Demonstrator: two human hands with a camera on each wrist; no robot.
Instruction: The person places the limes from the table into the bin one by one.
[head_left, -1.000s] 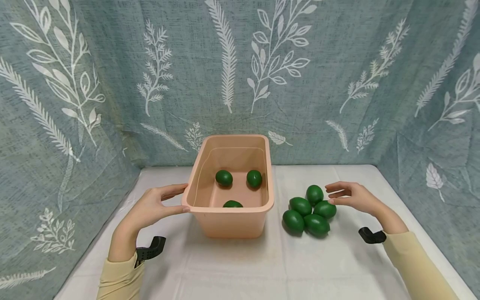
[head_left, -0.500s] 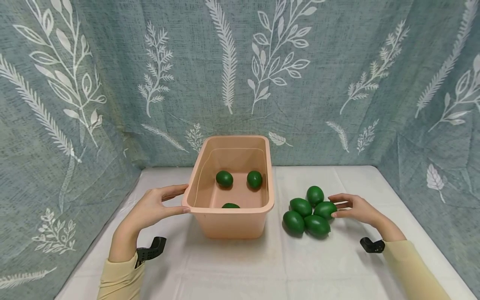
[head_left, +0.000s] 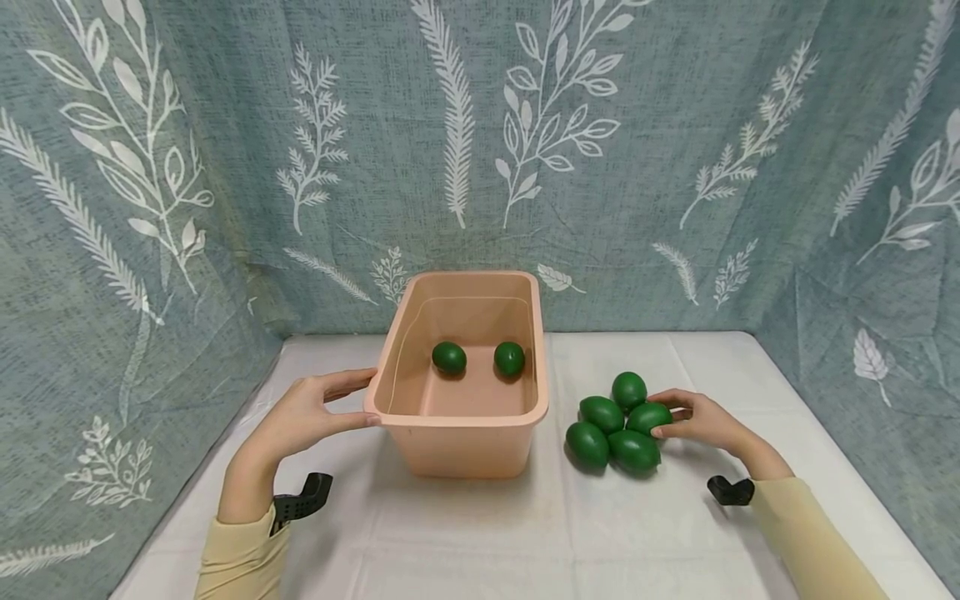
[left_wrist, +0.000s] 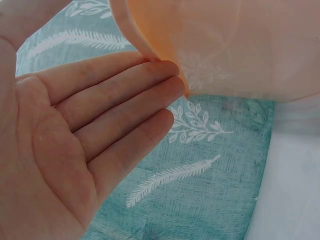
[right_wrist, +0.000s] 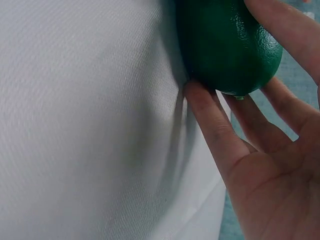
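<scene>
My left hand (head_left: pixel 303 412) touches the near left corner of a peach plastic bin (head_left: pixel 465 448), thumb and fingers spread at its rim. In the left wrist view, straight fingertips (left_wrist: pixel 167 89) rest against the bin's edge. On the table to the right lies a cluster of dark green limes. My right hand (head_left: pixel 701 422) grips the rightmost lime (head_left: pixel 645 416); the right wrist view shows this glossy lime (right_wrist: pixel 230 47) between thumb and fingers, low by the white cloth. Two more limes, the left one (head_left: pixel 449 357) and the right one (head_left: pixel 509 359), lie inside the bin.
A white cloth (head_left: pixel 480 542) covers the table. Blue-green leaf-patterned fabric (head_left: pixel 480 167) hangs behind and at both sides. The other limes of the cluster, such as the front one (head_left: pixel 634 452), sit close against the gripped one. The bin's front wall hides part of its floor.
My right hand has come down and leftward onto the rightmost lime and taken hold of it. A lime in the bin has rolled out of sight behind its front wall. My left hand stays put.
</scene>
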